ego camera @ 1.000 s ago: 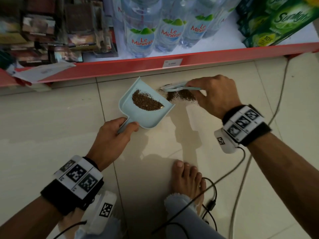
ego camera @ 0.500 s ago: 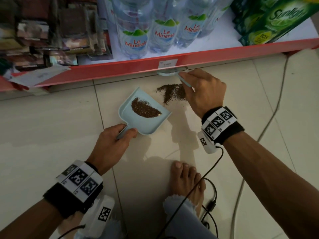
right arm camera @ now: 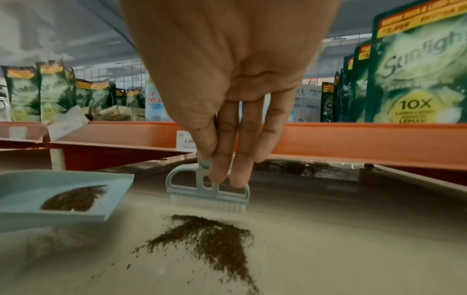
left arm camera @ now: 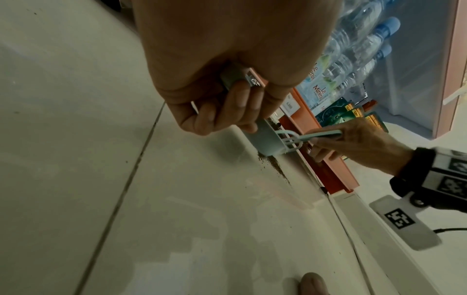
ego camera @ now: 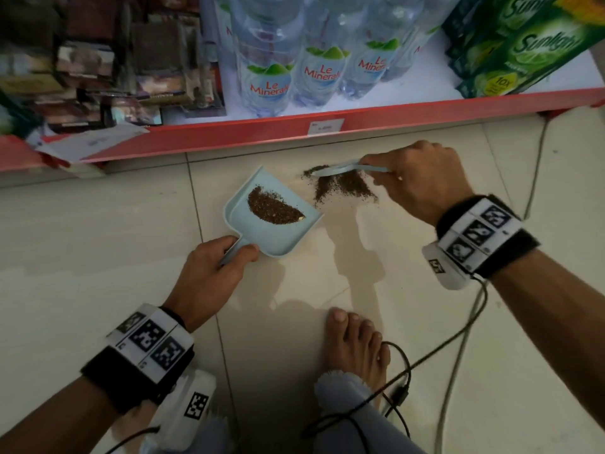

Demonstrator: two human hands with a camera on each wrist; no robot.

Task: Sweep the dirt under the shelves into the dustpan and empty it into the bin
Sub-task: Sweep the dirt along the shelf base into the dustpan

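Note:
A light blue dustpan (ego camera: 281, 237) lies on the tiled floor below the red shelf edge (ego camera: 229, 136), with a crescent of brown dirt (ego camera: 273, 208) inside. My left hand (ego camera: 235, 253) grips its handle, fingers curled round it (left arm camera: 235, 101). To the right of the pan's mouth lies a loose dirt pile (ego camera: 343, 190). My right hand (ego camera: 386, 172) pinches a small blue brush (ego camera: 339, 168). The bristles (right arm camera: 209, 205) touch the floor at the pile's far side (right arm camera: 209, 235), between the dirt and the shelf. The dustpan (right arm camera: 25, 189) sits left of the brush.
Water bottles (ego camera: 268, 77) and green soap pouches (ego camera: 523, 44) stand on the shelf above. A bare foot (ego camera: 353, 348) and black and grey cables (ego camera: 458, 339) lie on the floor near me. A dark gap runs under the shelf (right arm camera: 316, 169).
The brush went from the pile up to the shelf edge, then came back down to the pile's far side. The dustpan and left hand stayed put.

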